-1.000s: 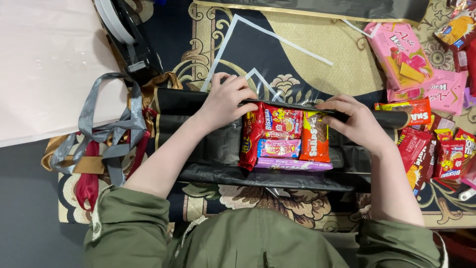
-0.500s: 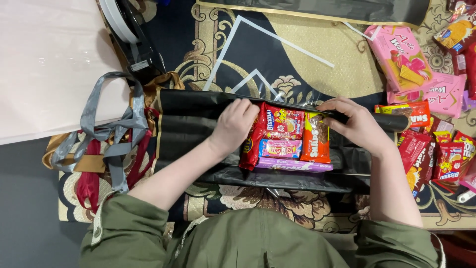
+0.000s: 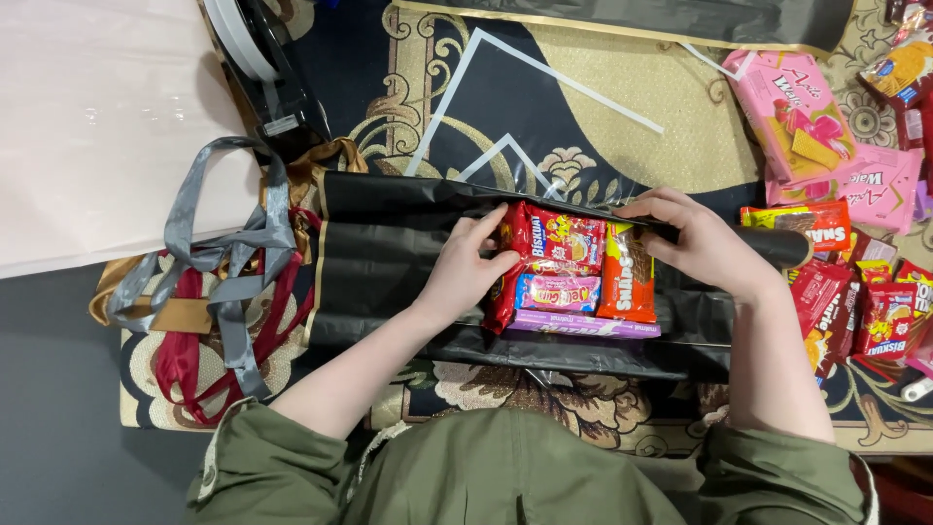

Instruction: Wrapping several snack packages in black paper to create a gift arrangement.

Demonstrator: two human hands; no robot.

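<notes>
A black wrapping sheet [image 3: 389, 262] lies across the patterned rug in front of me. A cluster of snack packets [image 3: 573, 272] rests on it: red ones, an orange one, a pink one and a purple bar at the near edge. My left hand [image 3: 466, 267] presses against the left side of the cluster, fingers on the red packet. On the right side of the cluster my right hand [image 3: 705, 243] rests, its fingers curled over the sheet's far edge above the orange packet.
Grey, gold and red ribbons [image 3: 209, 292] lie in a heap at the left. Pink wafer boxes [image 3: 792, 117] and more red snack packets [image 3: 865, 301] sit at the right. A white sheet [image 3: 97, 117] covers the far left, and a black-and-white tape dispenser [image 3: 272, 68] stands behind the sheet.
My left hand has slid from the sheet's far edge down to the left side of the snack cluster. The right hand has stayed in place.
</notes>
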